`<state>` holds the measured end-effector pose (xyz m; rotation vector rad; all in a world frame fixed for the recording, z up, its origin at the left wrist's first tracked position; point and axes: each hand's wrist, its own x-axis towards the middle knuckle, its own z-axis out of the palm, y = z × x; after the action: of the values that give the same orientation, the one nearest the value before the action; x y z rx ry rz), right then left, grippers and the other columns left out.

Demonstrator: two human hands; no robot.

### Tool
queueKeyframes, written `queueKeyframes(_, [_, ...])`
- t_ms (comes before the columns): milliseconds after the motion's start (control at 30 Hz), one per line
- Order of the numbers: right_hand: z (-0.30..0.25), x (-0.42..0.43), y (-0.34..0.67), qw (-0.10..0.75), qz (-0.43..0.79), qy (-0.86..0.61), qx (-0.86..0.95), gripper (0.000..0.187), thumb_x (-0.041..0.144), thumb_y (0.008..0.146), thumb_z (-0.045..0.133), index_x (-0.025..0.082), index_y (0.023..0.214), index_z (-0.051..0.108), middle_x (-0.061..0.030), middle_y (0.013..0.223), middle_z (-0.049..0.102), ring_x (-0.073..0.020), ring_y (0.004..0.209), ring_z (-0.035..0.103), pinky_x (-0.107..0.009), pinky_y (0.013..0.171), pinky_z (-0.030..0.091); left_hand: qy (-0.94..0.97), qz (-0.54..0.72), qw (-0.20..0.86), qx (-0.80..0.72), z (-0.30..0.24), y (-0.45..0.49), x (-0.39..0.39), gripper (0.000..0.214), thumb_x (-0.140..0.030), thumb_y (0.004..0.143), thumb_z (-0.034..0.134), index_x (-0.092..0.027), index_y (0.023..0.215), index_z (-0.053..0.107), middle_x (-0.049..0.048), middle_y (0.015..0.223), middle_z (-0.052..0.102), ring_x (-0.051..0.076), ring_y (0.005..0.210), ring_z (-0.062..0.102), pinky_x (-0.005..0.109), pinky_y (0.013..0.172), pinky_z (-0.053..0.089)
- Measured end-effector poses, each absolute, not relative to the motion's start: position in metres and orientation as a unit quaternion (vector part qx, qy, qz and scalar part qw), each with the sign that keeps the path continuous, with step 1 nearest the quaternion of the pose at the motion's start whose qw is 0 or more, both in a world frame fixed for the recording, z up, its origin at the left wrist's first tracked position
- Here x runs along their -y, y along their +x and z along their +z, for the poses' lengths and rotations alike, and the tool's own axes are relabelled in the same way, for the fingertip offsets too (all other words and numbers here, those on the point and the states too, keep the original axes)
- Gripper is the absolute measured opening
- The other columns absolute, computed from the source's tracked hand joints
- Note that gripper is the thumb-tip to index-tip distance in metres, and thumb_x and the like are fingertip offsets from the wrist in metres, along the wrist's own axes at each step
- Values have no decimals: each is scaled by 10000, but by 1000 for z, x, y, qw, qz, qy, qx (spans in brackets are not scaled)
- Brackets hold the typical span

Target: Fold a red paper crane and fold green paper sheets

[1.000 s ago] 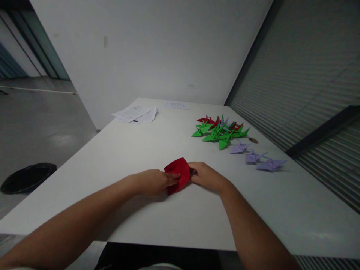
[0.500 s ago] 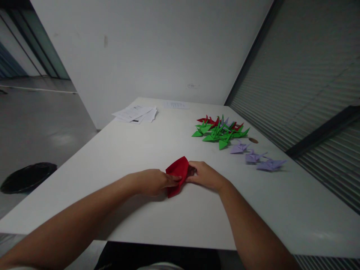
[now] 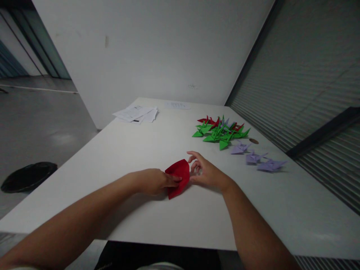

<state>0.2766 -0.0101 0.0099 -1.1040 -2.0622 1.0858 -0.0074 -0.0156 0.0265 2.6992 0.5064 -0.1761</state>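
A partly folded sheet of red origami paper (image 3: 180,170) stands a little raised off the white table in front of me. My left hand (image 3: 153,182) grips it from the left, its fingers lying over the lower middle of the paper; part of the grip is hidden. Just off the paper's right edge is my right hand (image 3: 206,172), fingers curved and spread apart, with nothing in them. Whether its thumb still touches the edge I cannot tell.
Folded green cranes (image 3: 218,135) lie bunched with red cranes (image 3: 212,122) at the back right. Lilac cranes (image 3: 253,157) sit nearer, close to a brown round disc (image 3: 254,141). Printed sheets (image 3: 136,113) lie back left. A black-lined bin (image 3: 28,176) stands on the floor at left.
My right hand has let go of the red paper's right edge, and its fingers have opened and lifted. The left hand keeps its hold; the paper's right side has opened out slightly.
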Motion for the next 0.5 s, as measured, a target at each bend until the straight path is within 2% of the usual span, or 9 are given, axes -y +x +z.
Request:
queueKeyframes(100, [21, 16, 284, 277, 379, -413, 781, 634, 182, 736, 797, 266, 1263, 454, 5, 974, 581, -135, 784, 558, -261, 708, 477, 967, -51, 178, -175, 27, -8, 15, 569, -91, 927, 517, -262, 1467, 569, 59, 1644, 426, 288, 1186, 695, 346, 950, 548])
queueKeyframes(200, [35, 21, 289, 227, 390, -385, 805, 411, 181, 778, 746, 244, 1121, 530, 51, 800, 537, -125, 694, 518, -240, 651, 439, 972, -24, 165, -164, 27, -9, 15, 570, -86, 917, 539, -278, 1452, 583, 62, 1629, 453, 272, 1177, 702, 320, 917, 561])
queueKeyframes(267, [42, 24, 290, 170, 395, -359, 828, 315, 160, 794, 702, 220, 1092, 616, 36, 805, 561, -126, 691, 523, -241, 644, 431, 975, -11, 160, -157, 26, -10, 15, 578, -78, 910, 550, -285, 1448, 583, 59, 1626, 460, 264, 1203, 691, 306, 919, 560])
queueKeyframes(367, [46, 27, 284, 92, 378, -327, 861, 416, 97, 787, 648, 220, 1181, 700, -5, 911, 654, -139, 729, 556, -249, 675, 443, 975, -11, 158, -155, 26, -10, 15, 586, -64, 901, 543, -266, 1450, 582, 73, 1634, 445, 277, 1198, 696, 329, 919, 568])
queueKeyframes(433, [44, 29, 276, 69, 341, -323, 880, 466, 67, 786, 628, 237, 1210, 719, -32, 1022, 712, -160, 810, 604, -264, 746, 461, 974, -16, 164, -157, 26, -9, 14, 577, -70, 902, 543, -251, 1449, 587, 85, 1629, 450, 292, 1197, 696, 352, 931, 570])
queueKeyframes(500, [40, 31, 268, 55, 289, -341, 893, 407, 77, 817, 623, 239, 1170, 742, -52, 1107, 740, -193, 923, 645, -292, 841, 467, 972, -17, 172, -160, 26, -9, 14, 581, -68, 897, 550, -255, 1446, 591, 85, 1619, 465, 292, 1200, 695, 356, 940, 567])
